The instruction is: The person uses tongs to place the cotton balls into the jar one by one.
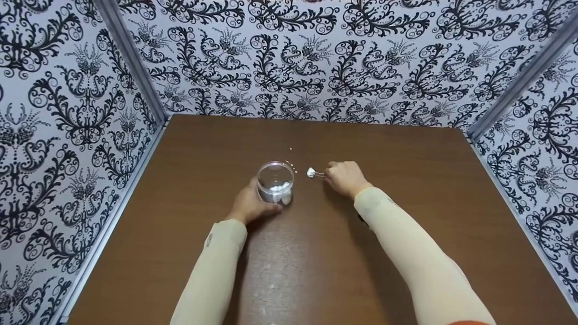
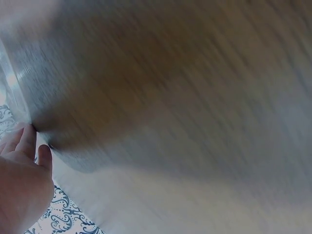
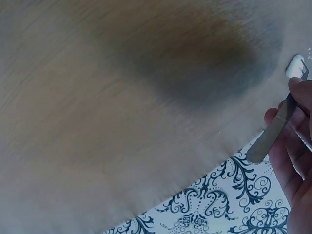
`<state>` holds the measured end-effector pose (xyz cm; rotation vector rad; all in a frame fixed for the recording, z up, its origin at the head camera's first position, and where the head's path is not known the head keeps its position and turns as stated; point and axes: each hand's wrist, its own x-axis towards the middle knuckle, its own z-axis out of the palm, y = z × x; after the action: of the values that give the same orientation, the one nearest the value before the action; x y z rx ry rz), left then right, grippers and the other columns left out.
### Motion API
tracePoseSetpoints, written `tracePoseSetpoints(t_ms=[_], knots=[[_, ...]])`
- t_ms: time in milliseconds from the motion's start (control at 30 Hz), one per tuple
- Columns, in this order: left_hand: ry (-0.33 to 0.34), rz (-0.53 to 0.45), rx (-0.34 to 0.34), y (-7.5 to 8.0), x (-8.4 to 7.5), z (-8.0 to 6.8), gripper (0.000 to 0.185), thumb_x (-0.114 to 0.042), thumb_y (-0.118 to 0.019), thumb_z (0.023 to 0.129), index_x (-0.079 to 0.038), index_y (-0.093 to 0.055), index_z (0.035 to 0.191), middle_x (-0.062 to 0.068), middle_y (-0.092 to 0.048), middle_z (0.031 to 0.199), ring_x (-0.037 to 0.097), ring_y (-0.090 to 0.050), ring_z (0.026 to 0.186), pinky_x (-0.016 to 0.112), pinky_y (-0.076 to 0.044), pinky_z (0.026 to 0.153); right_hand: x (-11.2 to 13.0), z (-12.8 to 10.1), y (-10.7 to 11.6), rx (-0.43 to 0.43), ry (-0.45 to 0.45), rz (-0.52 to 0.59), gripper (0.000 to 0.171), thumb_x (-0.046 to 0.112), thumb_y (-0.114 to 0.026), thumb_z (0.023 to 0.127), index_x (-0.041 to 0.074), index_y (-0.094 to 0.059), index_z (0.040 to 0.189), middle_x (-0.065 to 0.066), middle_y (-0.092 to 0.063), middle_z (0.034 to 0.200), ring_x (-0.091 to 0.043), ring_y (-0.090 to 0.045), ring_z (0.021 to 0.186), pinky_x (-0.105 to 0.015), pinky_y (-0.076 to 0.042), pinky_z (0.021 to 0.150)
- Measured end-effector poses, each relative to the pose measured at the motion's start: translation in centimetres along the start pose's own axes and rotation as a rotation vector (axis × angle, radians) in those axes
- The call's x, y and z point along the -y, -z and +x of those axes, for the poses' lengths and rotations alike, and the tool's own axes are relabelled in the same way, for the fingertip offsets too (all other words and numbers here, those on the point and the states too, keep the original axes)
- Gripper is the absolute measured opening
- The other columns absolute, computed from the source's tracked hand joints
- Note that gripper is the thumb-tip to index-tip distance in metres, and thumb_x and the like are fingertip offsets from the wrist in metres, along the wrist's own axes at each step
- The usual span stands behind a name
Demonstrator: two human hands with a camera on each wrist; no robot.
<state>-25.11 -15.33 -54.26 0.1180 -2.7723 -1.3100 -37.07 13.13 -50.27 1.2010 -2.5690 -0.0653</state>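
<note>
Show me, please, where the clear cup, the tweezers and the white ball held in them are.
clear cup [image 1: 275, 183], head view, on its clear wall.
tweezers [image 3: 273, 130], right wrist view, on the metal arm.
white ball [image 1: 310, 172], head view, on its middle.

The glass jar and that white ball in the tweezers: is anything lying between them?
In the head view, a few tiny specks lie on the brown table between the glass jar and the white ball.
</note>
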Motion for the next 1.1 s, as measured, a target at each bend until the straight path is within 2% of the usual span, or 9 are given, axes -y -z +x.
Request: tracePoseSetpoints(t_ms=[300,467,800,967,1100], knots=[[-0.014,-0.011,0.012,-0.5,-0.2,0.0,0.109,-0.033,-0.098,0.056,-0.003,-0.042,0.145,0.015,-0.062,0.127,0.031,-0.057,0.116,0.043,-0.041,0.101,-0.5,-0.9,-0.1,-0.073,0.017,-0.018,0.012,0.013,-0.073,0.083,0.010,-0.072,0.072,-0.003,-0.063,0.074,-0.027,-0.061,0.057,-0.047,-0.049,0.049],[-0.012,-0.006,0.022,-0.5,-0.2,0.1,0.111,-0.034,-0.099,0.056,-0.004,-0.040,0.147,0.015,-0.061,0.129,0.030,-0.056,0.117,0.042,-0.041,0.102,-1.2,-1.5,0.7,-0.109,0.032,-0.002,0.010,0.011,-0.069,0.083,0.010,-0.074,0.074,-0.003,-0.063,0.073,-0.026,-0.060,0.055,-0.047,-0.048,0.047],[-0.013,-0.007,0.029,-0.1,-0.3,0.2,0.112,-0.032,-0.099,0.057,-0.002,-0.040,0.147,0.017,-0.061,0.129,0.032,-0.056,0.117,0.043,-0.040,0.102,-1.3,-2.3,5.1,-0.235,0.097,0.024,0.005,0.010,-0.073,0.084,0.010,-0.077,0.083,-0.003,-0.060,0.073,-0.027,-0.056,0.049,-0.045,-0.044,0.040],[-0.003,0.001,0.028,0.1,-0.2,0.1,0.114,-0.032,-0.098,0.057,-0.001,-0.037,0.149,0.020,-0.060,0.130,0.034,-0.055,0.119,0.045,-0.040,0.103,0.2,-1.5,7.6,-0.288,0.164,0.044,0.004,0.012,-0.073,0.085,0.011,-0.074,0.081,-0.001,-0.057,0.072,-0.023,-0.055,0.050,-0.041,-0.043,0.040],[0.006,0.006,0.028,0.1,-0.1,0.0,0.114,-0.032,-0.098,0.058,-0.002,-0.037,0.150,0.020,-0.059,0.131,0.034,-0.054,0.120,0.045,-0.039,0.104,2.1,-0.6,8.6,-0.309,0.205,0.068,0.004,0.015,-0.075,0.085,0.013,-0.074,0.083,0.001,-0.055,0.073,-0.020,-0.054,0.051,-0.038,-0.042,0.041]])
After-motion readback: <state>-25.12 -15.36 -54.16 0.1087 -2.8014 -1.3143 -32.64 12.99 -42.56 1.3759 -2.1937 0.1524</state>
